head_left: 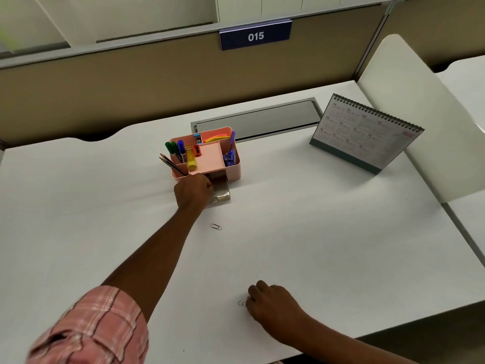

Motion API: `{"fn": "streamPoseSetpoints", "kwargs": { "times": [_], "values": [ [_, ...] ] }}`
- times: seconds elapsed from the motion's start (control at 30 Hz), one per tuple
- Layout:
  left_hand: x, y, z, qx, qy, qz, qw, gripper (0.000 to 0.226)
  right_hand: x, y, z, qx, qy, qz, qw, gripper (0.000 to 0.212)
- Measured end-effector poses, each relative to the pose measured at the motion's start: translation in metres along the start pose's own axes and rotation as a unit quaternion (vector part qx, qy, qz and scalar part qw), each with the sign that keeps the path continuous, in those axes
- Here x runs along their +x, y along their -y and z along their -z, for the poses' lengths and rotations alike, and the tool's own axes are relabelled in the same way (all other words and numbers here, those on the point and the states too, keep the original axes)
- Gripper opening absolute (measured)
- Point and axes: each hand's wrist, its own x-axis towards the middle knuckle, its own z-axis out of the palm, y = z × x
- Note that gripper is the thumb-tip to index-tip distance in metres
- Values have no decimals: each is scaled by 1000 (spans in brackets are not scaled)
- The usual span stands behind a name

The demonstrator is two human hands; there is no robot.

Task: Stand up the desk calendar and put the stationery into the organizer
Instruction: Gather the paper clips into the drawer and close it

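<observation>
The pink organizer stands mid-desk and holds markers, pencils, a yellow glue stick, a sharpener and a purple pen. Its clear drawer is pulled out at the front. My left hand reaches to the drawer's left side, with fingers curled on it. My right hand rests near the desk's front edge, its fingertips pinching a paper clip that lies on the surface. A second paper clip lies loose between the two hands. The desk calendar stands upright at the back right.
The white desk has a grey cable hatch behind the organizer. A beige partition with a "015" sign closes the back. A white divider panel stands at the right, just behind the calendar.
</observation>
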Motion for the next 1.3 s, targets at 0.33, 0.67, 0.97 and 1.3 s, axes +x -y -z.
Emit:
{"fn": "streamPoseSetpoints", "kwargs": {
  "times": [0.33, 0.67, 0.97, 1.3],
  "values": [
    [2, -1, -6, -15, -6, 1, 1000, 21, -1, 3, -10, 10, -49, 9, 999, 26],
    [-36, 0, -7, -133, -122, -90, 980, 20, 8, 13, -12, -40, -16, 36, 998, 31],
    [-79, 32, -39, -97, -49, -191, 976, 14, 20, 36, -3, -111, 19, -5, 994, 30],
    [-97, 44, -48, -76, -47, -220, 971, 14, 31, 23, 5, -104, -12, -59, 993, 31]
  ]
}}
